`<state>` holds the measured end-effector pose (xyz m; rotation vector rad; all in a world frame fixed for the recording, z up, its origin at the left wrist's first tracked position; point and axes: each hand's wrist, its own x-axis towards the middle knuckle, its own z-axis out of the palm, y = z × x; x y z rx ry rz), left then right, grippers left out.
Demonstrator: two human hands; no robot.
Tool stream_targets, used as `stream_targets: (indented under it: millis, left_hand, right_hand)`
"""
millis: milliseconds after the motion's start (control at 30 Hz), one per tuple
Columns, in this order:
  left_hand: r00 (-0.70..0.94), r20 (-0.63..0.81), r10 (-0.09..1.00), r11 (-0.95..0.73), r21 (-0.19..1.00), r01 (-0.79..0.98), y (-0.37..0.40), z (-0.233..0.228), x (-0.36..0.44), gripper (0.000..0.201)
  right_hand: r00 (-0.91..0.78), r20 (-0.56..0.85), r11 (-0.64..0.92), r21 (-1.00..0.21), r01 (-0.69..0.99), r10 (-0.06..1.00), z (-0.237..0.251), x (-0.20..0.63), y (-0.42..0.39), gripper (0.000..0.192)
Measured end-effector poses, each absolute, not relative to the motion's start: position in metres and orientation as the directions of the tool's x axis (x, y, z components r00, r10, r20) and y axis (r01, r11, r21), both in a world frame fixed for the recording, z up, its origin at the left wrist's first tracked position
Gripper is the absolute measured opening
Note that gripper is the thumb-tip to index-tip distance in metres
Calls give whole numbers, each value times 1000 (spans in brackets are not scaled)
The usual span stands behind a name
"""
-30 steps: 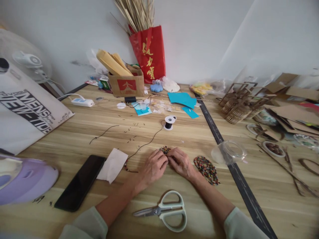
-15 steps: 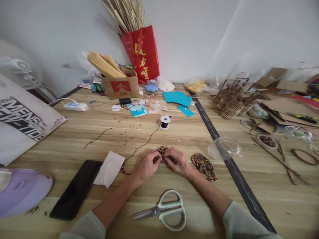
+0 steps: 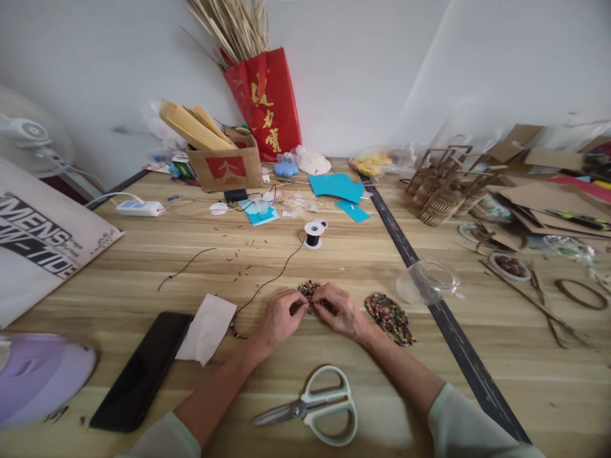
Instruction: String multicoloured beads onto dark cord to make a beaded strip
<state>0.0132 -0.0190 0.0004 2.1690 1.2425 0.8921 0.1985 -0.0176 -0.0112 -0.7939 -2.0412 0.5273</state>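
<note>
A: Hands? Quick.
B: Left hand (image 3: 279, 316) and right hand (image 3: 341, 310) meet fingertip to fingertip on the table (image 3: 429, 381), both pinched on a small bead cluster (image 3: 310, 291) on black cord (image 3: 267, 282).
A: Cord goes where?
B: Up to the spool (image 3: 314, 233).
A: Nearby?
B: Bead pile (image 3: 389, 316) just right of the right hand, scissors (image 3: 317, 407) below, phone (image 3: 143, 369) and tissue (image 3: 206, 327) to the left.

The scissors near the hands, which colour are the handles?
Pale green handles on the scissors, head view.
</note>
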Motion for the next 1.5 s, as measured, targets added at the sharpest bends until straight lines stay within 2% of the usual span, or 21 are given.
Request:
stream_targets:
  millis: [1500]
  left_hand:
    - [382,274,883,-455,702,548,-20,-3,14,12]
  right_hand:
    - [-477,529,704,-619,349,702,-14,199,-17,9]
